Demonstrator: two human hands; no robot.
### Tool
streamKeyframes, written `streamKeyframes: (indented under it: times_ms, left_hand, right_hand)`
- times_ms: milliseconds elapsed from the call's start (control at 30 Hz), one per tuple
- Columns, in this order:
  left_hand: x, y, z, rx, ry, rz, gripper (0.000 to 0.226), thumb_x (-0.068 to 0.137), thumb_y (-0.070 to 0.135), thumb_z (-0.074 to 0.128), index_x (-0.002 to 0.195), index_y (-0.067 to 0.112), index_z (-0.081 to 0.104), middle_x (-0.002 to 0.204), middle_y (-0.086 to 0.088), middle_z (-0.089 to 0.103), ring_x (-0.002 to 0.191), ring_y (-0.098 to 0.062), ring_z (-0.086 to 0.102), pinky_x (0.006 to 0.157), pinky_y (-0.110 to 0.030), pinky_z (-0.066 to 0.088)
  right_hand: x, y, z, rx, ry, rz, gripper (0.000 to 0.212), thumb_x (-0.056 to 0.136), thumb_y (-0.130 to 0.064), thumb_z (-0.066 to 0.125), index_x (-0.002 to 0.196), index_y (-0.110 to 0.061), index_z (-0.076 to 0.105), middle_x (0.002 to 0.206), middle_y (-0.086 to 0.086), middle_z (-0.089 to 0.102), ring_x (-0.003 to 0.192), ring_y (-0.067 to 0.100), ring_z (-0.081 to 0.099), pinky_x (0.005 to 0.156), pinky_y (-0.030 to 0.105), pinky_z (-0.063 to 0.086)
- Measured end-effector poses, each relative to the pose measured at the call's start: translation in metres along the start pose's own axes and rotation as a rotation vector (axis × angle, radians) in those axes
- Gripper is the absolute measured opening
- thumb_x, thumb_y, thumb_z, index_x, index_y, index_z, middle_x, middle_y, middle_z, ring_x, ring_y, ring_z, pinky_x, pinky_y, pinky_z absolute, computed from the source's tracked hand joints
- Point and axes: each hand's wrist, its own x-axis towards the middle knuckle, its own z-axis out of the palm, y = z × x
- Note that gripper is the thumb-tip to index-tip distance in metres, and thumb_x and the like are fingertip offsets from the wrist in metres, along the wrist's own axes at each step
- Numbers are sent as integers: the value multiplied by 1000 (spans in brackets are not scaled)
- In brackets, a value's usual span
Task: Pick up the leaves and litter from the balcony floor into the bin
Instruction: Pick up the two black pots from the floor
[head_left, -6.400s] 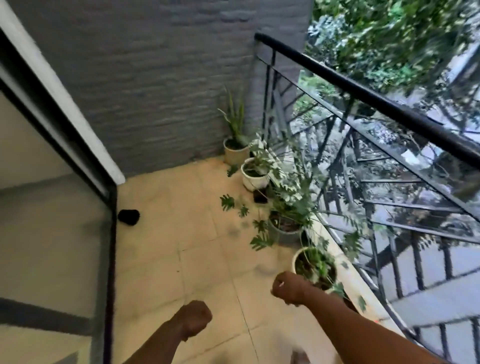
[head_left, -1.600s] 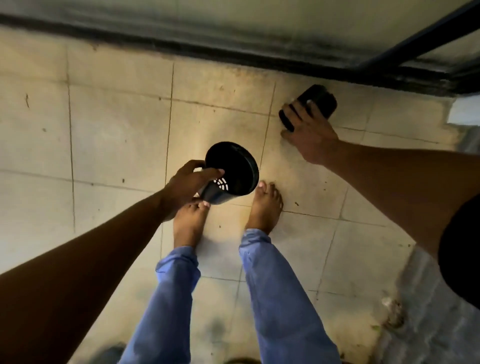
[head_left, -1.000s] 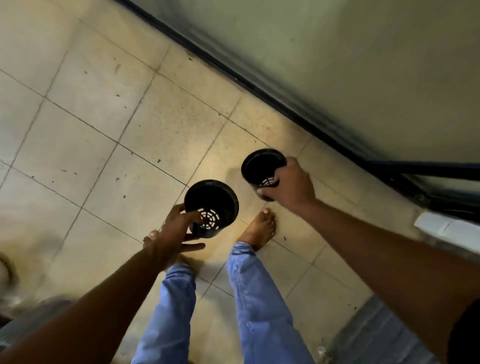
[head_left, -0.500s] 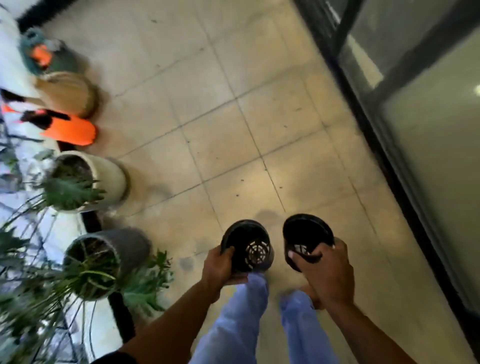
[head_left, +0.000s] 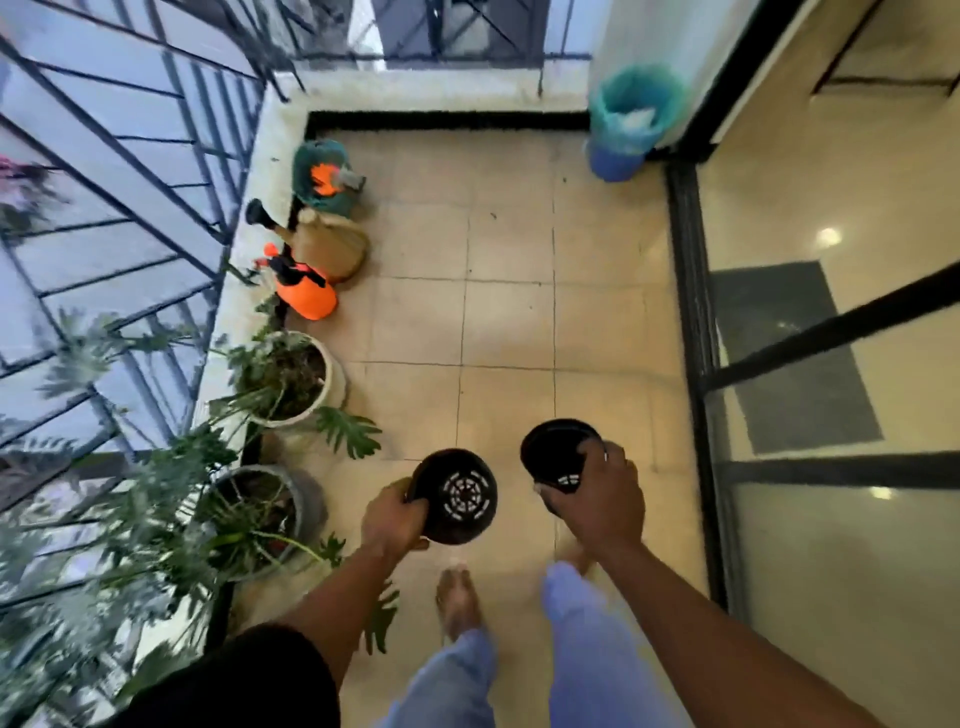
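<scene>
My left hand (head_left: 392, 519) grips an empty black plastic plant pot (head_left: 457, 496) by its rim, its slotted bottom showing. A second black plant pot (head_left: 556, 452) is held by my right hand (head_left: 597, 499), fingers curled over its edge. Both pots are carried at waist height above the tiled floor. The bin (head_left: 631, 119), blue with a green liner, stands in the far right corner of the balcony, some way ahead of both hands.
Potted plants (head_left: 285, 374) line the left railing (head_left: 130, 208), with an orange sprayer (head_left: 306, 296), a tan bag (head_left: 327, 249) and a green container (head_left: 322, 174) beyond. A glass sliding door (head_left: 831, 364) runs along the right. My bare feet stand on the beige tiles (head_left: 509, 322).
I picked up one pot in each hand by the door track, then turned round; the view now faces along the balcony toward the bin.
</scene>
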Motion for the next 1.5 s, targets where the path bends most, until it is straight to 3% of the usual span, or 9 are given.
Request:
streamKeyframes:
  times_ms: [167, 367, 600, 867, 1000, 1067, 1133, 1267, 1500]
  left_hand:
    - [1, 45, -24, -81, 131, 14, 12, 89, 9, 64, 100, 14, 67, 79, -9, 71, 59, -27, 70, 47, -34, 59]
    - [6, 96, -26, -309, 249, -125, 12, 88, 5, 57, 92, 11, 67, 70, -18, 73, 57, -35, 71, 60, -53, 62]
    - [27, 177, -43, -625, 298, -144, 14, 98, 0, 50, 107, 2, 61, 75, -24, 66, 57, -30, 60, 51, -32, 52]
    - [88, 228, -98, -898, 389, -176, 17, 102, 8, 52, 116, 6, 61, 109, -29, 67, 71, -30, 65, 48, -36, 58]
    - [132, 241, -136, -954, 419, -244, 15, 98, 7, 55, 108, 11, 65, 106, -25, 69, 79, -36, 67, 53, -42, 61]
    - [190, 210, -141, -941, 436, -316, 9, 88, 24, 62, 93, 18, 68, 102, -22, 71, 85, -38, 70, 67, -54, 62]
    - [208, 196, -146, -896, 449, -345, 34, 68, 47, 63, 85, 18, 68, 102, -21, 73, 89, -40, 71, 76, -57, 60]
    - [202, 252, -209, -1034, 444, -447, 14, 99, 12, 54, 92, 6, 65, 88, -19, 69, 73, -37, 70, 67, -58, 61]
    - [288, 266, -234, -1165, 498, -552, 14, 96, 3, 54, 104, 3, 66, 91, -21, 71, 73, -37, 72, 60, -52, 62]
  right_hand:
    - [68, -56, -60, 38, -30, -149, 107, 65, -67, 79, 150, -22, 31, 133, 10, 48, 118, 34, 51, 80, 40, 51]
    - [134, -113, -105, -54, -257, -267, 130, 69, -74, 69, 160, -19, -6, 146, 9, 27, 135, 31, 35, 93, 40, 50]
    - [224, -196, -144, -138, -326, -386, 132, 65, -66, 75, 158, -8, 1, 151, 13, 22, 141, 34, 29, 99, 44, 50]
    - [306, -305, -151, -241, -366, -547, 124, 64, -52, 84, 155, -13, 10, 144, 12, 24, 135, 35, 33, 96, 41, 49]
    - [344, -362, -148, -241, -393, -541, 125, 63, -51, 85, 155, -16, 8, 144, 13, 32, 132, 37, 42, 98, 41, 48]
    - [362, -391, -142, -270, -421, -541, 127, 62, -55, 84, 155, -18, 6, 145, 12, 35, 128, 37, 48, 97, 42, 50]
    - [370, -408, -145, -287, -428, -546, 129, 60, -58, 83, 155, -19, 6, 144, 12, 37, 123, 37, 54, 94, 43, 53]
    - [412, -476, -127, -329, -448, -611, 126, 64, -58, 83, 156, -19, 7, 144, 11, 36, 122, 38, 56, 90, 42, 52]
    - [489, -561, -39, -364, -556, -703, 122, 65, -47, 88, 154, -18, 10, 138, 15, 42, 116, 39, 59, 84, 40, 51]
